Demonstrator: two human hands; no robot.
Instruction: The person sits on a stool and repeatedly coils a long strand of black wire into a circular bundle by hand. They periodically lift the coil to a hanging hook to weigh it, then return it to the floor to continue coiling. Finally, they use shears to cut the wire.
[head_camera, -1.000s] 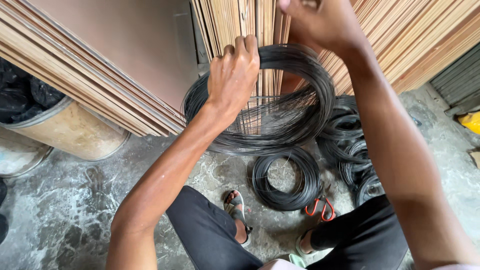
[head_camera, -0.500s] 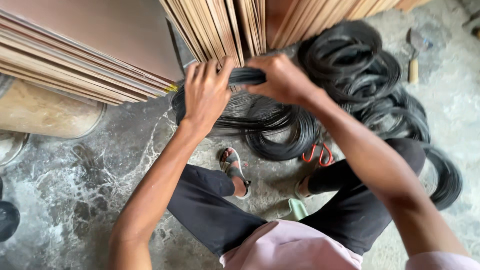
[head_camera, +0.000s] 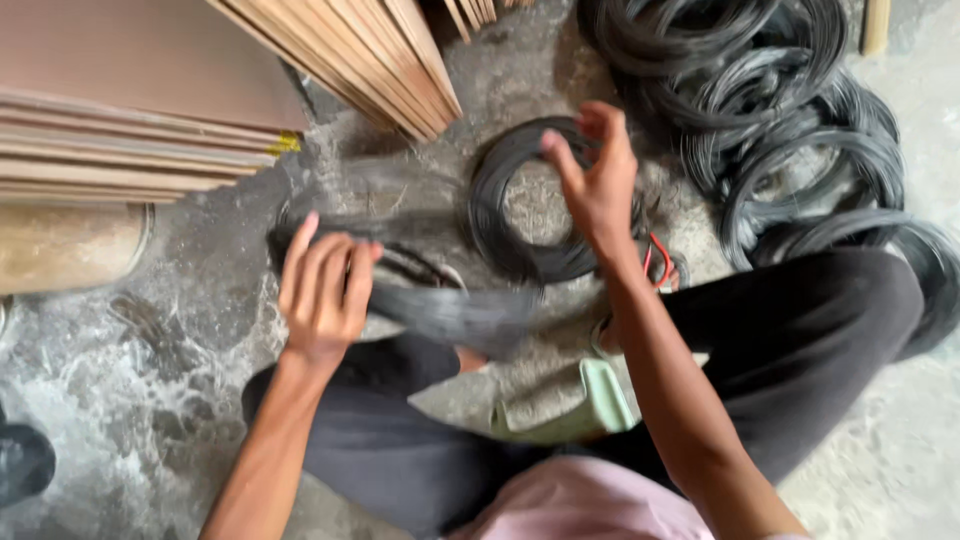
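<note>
My left hand (head_camera: 325, 290) lies over a large coil of black wire (head_camera: 450, 312), fingers draped across the bundle. The coil is blurred and hangs low over my knees. My right hand (head_camera: 597, 185) is off the coil, raised with fingers spread and holding nothing. It hovers above a smaller black wire coil (head_camera: 500, 235) that lies flat on the concrete floor. Red-handled pliers (head_camera: 658, 262) lie just right of that small coil, partly hidden behind my right wrist.
Several more black wire coils (head_camera: 790, 120) are heaped at the upper right. Stacked plywood sheets (head_camera: 150, 130) lean at the upper left, above a round drum (head_camera: 60, 245). A green sandal (head_camera: 590, 400) is by my legs. The floor (head_camera: 130, 380) is stained concrete.
The view has tipped downward. The big coil has come down from in front of the plywood to knee level. My right hand has let go of it and opened.
</note>
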